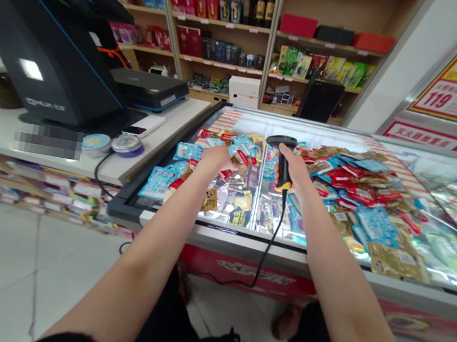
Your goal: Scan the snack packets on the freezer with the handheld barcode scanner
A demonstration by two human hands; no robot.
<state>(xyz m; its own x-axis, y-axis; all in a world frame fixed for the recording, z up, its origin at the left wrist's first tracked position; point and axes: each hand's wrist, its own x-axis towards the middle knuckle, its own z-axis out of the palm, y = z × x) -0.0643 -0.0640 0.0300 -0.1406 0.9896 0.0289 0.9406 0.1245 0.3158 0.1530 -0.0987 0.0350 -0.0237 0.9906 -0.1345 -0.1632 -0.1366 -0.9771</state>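
Note:
My right hand (294, 167) is wrapped round the handle of a black and yellow barcode scanner (284, 168), held up over the glass top of a chest freezer. From the handle a black cable (270, 248) hangs down over the freezer's front. My left hand (216, 158) is low over the left pile of small snack packets (163, 179), beside red and brown ones. Its fingers are mostly hidden behind the hand, so whether it grips a packet does not show. To the right of the scanner lies a larger heap of blue, red and gold packets (358, 184).
On the counter (148, 149) at left stand a dark checkout terminal (67, 56), a flat black device (150, 88), a phone (144, 125) and two round tubs (127, 145). Stocked shelves (224, 24) line the back. The freezer's front rim (218, 233) is close to my legs.

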